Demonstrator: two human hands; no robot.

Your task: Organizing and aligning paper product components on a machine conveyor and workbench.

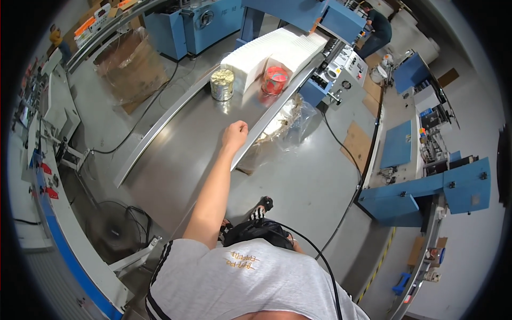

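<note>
My left hand [235, 134] is closed in a loose fist over the right side of a sloping metal table [178, 144]. Nothing shows between its fingers. Farther up this table stand a gold-wrapped can [222, 85] and a red can [274, 80], both apart from the hand. The cans sit at the near end of a long row of white, paper-like sheets or blocks [282, 45], which reaches back to a blue machine [298, 12]. Beside a black bag [256, 232] at my waist, only a sliver of skin shows on the right; my right hand is hidden.
Under the table's right edge hangs a clear plastic bag [290, 128] of scraps. A cardboard box [130, 66] in plastic stands at left. Black cables [341, 138] cross the floor. Another person [377, 32] bends over equipment far right. A white machine frame [69, 250] borders the left.
</note>
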